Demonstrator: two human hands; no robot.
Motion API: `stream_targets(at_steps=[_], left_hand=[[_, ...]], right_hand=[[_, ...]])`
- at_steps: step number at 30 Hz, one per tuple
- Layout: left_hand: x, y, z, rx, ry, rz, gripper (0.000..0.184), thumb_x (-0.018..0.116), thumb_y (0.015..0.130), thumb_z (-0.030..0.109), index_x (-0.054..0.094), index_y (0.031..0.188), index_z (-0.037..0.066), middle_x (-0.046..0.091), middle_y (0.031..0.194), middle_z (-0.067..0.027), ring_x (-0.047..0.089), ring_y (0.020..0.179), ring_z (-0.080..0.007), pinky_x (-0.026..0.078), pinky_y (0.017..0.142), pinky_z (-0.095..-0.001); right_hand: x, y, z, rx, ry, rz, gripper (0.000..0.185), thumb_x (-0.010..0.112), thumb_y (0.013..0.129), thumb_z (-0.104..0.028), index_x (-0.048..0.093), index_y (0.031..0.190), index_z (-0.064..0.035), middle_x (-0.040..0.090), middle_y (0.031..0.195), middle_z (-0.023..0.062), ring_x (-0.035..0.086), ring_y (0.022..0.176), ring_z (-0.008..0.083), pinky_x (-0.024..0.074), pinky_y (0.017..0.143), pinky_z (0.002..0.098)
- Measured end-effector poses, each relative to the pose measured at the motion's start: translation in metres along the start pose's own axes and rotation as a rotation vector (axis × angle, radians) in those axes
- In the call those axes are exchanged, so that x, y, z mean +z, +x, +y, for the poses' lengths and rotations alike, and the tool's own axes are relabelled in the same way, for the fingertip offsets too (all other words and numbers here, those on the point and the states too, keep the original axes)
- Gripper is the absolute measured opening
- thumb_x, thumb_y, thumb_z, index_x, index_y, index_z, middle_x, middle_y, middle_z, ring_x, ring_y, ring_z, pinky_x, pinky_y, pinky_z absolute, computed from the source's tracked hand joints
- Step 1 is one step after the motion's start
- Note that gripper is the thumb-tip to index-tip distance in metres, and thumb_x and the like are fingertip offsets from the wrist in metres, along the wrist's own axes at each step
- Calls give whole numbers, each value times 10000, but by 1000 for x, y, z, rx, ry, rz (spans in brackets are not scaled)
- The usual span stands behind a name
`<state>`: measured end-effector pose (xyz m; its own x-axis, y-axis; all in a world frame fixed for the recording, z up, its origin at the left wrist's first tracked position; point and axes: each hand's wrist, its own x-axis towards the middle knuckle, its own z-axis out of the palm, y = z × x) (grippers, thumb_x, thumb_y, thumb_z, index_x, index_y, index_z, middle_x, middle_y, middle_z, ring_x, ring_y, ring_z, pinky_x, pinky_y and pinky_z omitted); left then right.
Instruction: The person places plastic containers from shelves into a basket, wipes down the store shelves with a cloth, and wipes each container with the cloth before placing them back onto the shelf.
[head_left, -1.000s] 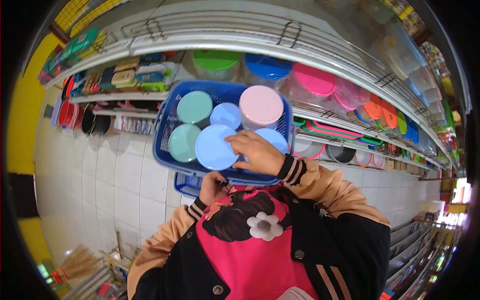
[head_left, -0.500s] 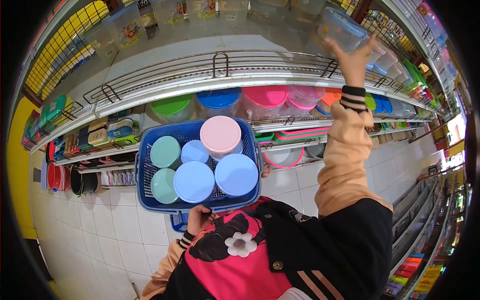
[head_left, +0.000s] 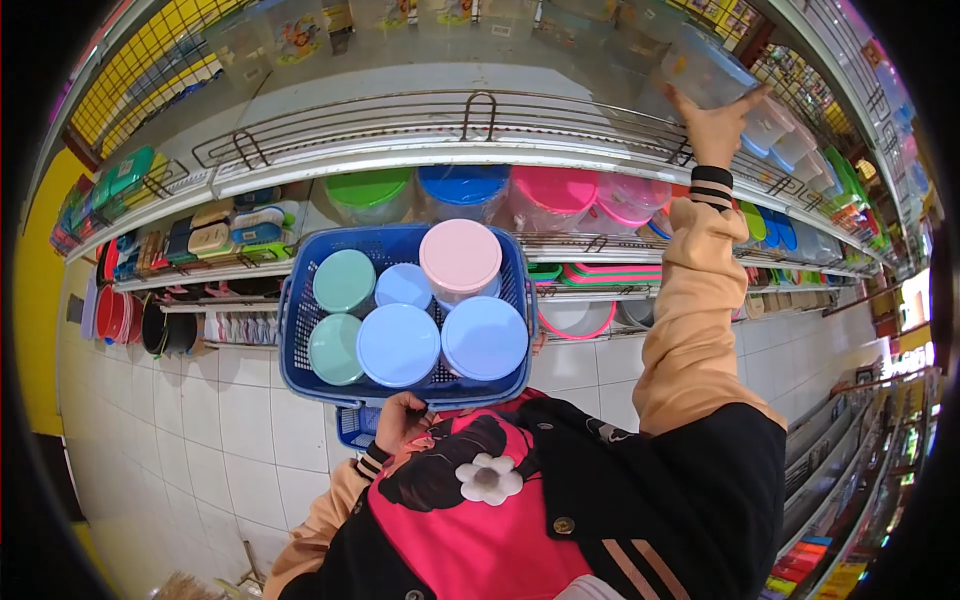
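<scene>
Shelving point(head_left: 430, 75) spans the view above our blue basket point(head_left: 410, 388), where the pink-lidded tub point(head_left: 460, 256) rides highest, so we do best holding the basket level. Our right hand point(head_left: 715, 125) reaches, fingers spread, to the clear container point(head_left: 705, 68) on the upper shelf; we cannot tell whether they touch. A wide grip around its sides, not its lid, seems safest. Our left hand point(head_left: 398, 422) is at the basket's near rim; we cannot tell how firmly its partly hidden fingers close.

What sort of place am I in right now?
Probably a housewares shop: long wire-edged shelves carry rows of plastic containers with bright lids, and a blue shopping basket holds round, pastel-lidded tubs.
</scene>
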<state>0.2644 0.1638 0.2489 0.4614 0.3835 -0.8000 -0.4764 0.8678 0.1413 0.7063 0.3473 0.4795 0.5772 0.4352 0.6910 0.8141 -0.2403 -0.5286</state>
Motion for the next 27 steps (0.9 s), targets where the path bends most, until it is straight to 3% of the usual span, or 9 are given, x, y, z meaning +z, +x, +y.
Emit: stream_targets(at_steps=[4, 6, 8, 12, 15, 18, 22, 25, 27], left_hand=[[-11, 8, -1, -35, -44, -56, 42, 421, 672, -13, 403, 710, -13, 500, 810, -179, 523, 816, -362, 446, 825, -502], [-2, 6, -5, 28, -35, 3, 50, 414, 668, -32, 415, 714, -14, 508, 822, -174, 528, 820, -351, 451, 828, -486], [15, -5, -8, 175, -3, 120, 106, 403, 667, -44, 441, 764, -29, 531, 859, -166, 536, 840, -330, 456, 837, -465], [9, -4, -6, 114, -56, 96, 160, 399, 661, -50, 454, 811, -38, 547, 879, -158, 544, 839, -315, 459, 846, -450], [-11, 13, -7, -5, -189, -105, 187, 398, 653, -56, 451, 832, -37, 545, 873, -160, 548, 831, -319, 460, 846, -456], [-19, 23, -11, 89, -131, -85, 149, 403, 648, -58, 447, 785, -20, 521, 816, -140, 542, 793, -315, 468, 832, -448], [-7, 20, -15, 73, -253, -12, 85, 425, 642, -53, 406, 661, 28, 438, 707, -91, 495, 663, -285, 489, 729, -429], [-26, 40, -21, 134, -269, -23, 78, 442, 639, -47, 408, 647, 23, 439, 696, -98, 487, 633, -274, 496, 692, -425], [-17, 37, -24, 229, -276, 0, 59, 435, 642, -39, 410, 662, 11, 455, 688, -107, 528, 667, -299, 517, 721, -443]], right_hand=[[-4, -3, 2, -110, 159, 43, 1388, 765, 503, -607, -143, 1380, -30, 204, 1329, 373, 210, 1244, 497, 278, 1004, 489], [-2, -1, 4, -181, 152, 45, 1379, 799, 519, -523, -177, 1371, -49, 183, 1244, 431, 296, 1168, 490, 298, 965, 524], [-5, 0, 1, -248, 110, 102, 1368, 799, 528, -515, -160, 1372, -26, 189, 1250, 428, 239, 1206, 475, 276, 991, 499], [-7, 4, -7, -204, 216, 77, 1354, 805, 538, -496, -138, 1371, 6, 169, 1280, 415, 172, 1251, 460, 238, 1014, 492], [-10, 4, -21, -257, 320, 71, 1346, 810, 544, -481, -122, 1363, 42, 147, 1319, 385, 133, 1279, 447, 192, 1038, 488], [-7, 6, -30, -333, 386, 123, 1324, 823, 560, -426, -114, 1353, 71, 130, 1354, 344, 152, 1294, 405, 168, 1056, 463], [-24, -13, -59, -397, 699, 62, 1197, 814, 626, -237, -81, 1357, 73, 192, 1365, 230, 259, 1254, 308, 233, 1032, 369], [-39, -49, -88, -427, 938, -33, 1038, 757, 669, -102, 7, 1379, 1, 229, 1358, 177, 281, 1235, 263, 225, 1031, 359], [-39, -80, -98, -430, 1028, -122, 1018, 751, 677, -139, 30, 1385, -20, 234, 1360, 165, 276, 1241, 256, 224, 1033, 368]])
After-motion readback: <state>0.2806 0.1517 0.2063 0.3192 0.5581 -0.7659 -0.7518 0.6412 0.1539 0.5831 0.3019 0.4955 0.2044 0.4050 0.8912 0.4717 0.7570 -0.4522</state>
